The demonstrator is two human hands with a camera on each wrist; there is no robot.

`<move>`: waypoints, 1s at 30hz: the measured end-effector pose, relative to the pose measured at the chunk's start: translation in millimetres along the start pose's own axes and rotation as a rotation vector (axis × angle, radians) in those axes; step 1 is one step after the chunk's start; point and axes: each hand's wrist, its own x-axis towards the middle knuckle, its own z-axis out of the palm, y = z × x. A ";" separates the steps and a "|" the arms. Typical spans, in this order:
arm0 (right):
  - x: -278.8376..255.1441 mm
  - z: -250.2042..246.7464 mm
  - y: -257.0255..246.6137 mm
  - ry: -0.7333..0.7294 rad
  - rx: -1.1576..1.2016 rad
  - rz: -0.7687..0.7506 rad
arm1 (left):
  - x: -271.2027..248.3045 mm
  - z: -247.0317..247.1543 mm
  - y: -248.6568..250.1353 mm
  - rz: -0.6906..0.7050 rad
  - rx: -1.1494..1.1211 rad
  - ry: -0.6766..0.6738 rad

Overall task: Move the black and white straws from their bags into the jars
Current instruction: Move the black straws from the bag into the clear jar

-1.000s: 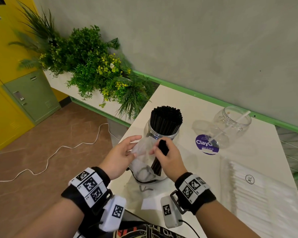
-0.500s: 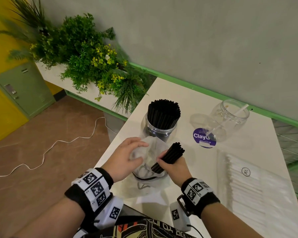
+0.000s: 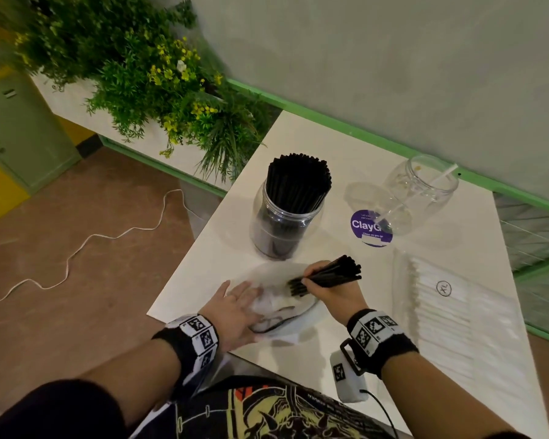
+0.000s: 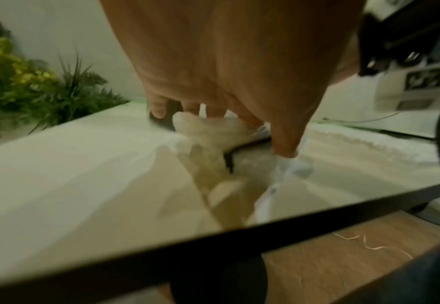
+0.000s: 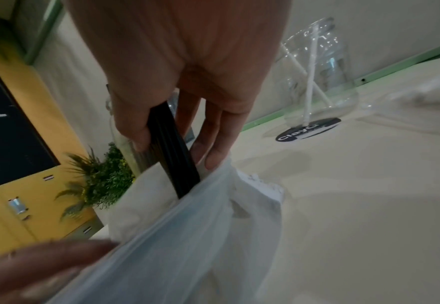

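Since half a second ago: left hand (image 3: 235, 312) has flattened onto the crumpled translucent plastic bag (image 3: 286, 307), which now lies lower on the white tabletop (image 3: 222, 248).

Right hand (image 3: 333, 291): thumb and fingers (image 5: 213, 144) clamped round a small bundle of black plastic straws (image 3: 328, 274). Bundle lies tilted, upper ends past the knuckles toward the far right, lower ends inside the bag mouth just left of the hand.

Left hand: fingers spread and nearly straight, palm down, pressing the bag against the tabletop; thumb tip (image 4: 286, 152) touches the plastic beside a dark printed line. Grips nothing.

Clear round plastic jar packed with upright black straws (image 3: 287, 213): directly beyond both hands, apart from them.

Second clear plastic jar (image 3: 420, 193): beyond and to the right of the right hand, holding thin white straws (image 5: 309, 86) that lean against its wall; stands partly over a round purple sticker (image 3: 370, 232).

Flat clear bag of white straws marked XL (image 3: 450, 312): on the tabletop to the right of the right hand.

Green leafy planter (image 3: 146, 74): beyond the left hand, past the table edge.
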 end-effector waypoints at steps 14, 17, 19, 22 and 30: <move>21.3 -46.8 -134.2 -0.063 -0.135 -0.273 | 17.7 -24.9 9.6 -0.149 -0.271 -0.115; 33.7 -49.2 -167.6 -0.064 -0.131 -0.365 | 9.7 -35.2 5.6 -0.177 -0.405 -0.037; 44.7 -48.2 -182.1 -0.060 -0.139 -0.411 | 2.4 -46.6 0.8 -0.201 -0.493 0.043; 66.2 -46.1 -191.1 -0.086 -0.166 -0.400 | -3.9 -64.8 -11.9 -0.227 -0.590 0.298; 107.0 -28.8 -169.6 -0.138 -0.348 -0.265 | 23.6 -127.0 -33.9 -0.238 -0.328 0.743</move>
